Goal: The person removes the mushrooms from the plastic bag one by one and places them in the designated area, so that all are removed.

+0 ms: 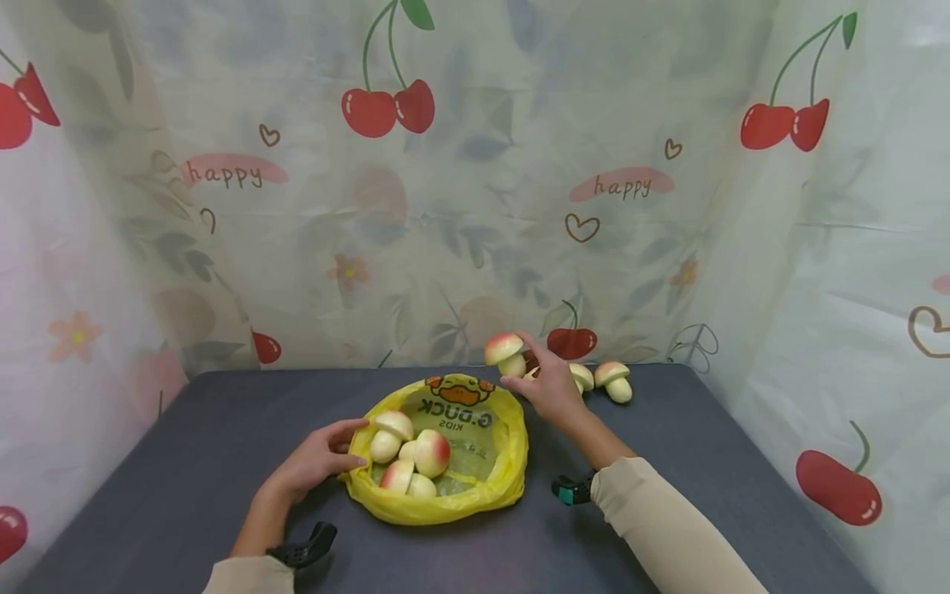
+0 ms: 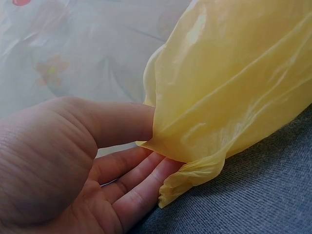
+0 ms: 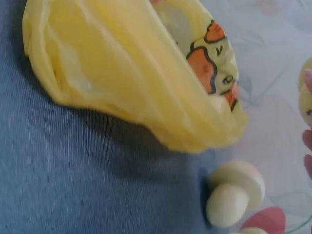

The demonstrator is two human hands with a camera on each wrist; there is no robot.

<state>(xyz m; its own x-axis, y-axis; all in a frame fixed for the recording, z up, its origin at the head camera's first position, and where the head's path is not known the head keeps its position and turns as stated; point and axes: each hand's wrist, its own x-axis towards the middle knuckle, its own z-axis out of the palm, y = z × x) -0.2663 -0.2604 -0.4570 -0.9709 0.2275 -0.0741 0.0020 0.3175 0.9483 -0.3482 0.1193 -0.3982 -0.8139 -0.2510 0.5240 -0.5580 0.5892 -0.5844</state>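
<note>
A yellow plastic bag with a duck print stands with its mouth spread wide on the dark table. Inside it lie several toy mushrooms with cream stems and pink-tinged caps. My left hand pinches the bag's left rim between thumb and fingers; the left wrist view shows the thin film between them. Above the bag's far right rim, my right hand holds another toy mushroom upright off the table. In the right wrist view only fingertips and part of that mushroom show at the edge.
At the table's far edge, right of the bag, lie more mushrooms, partly hidden behind my right hand. A cherry-patterned curtain rises right behind the table and along both sides.
</note>
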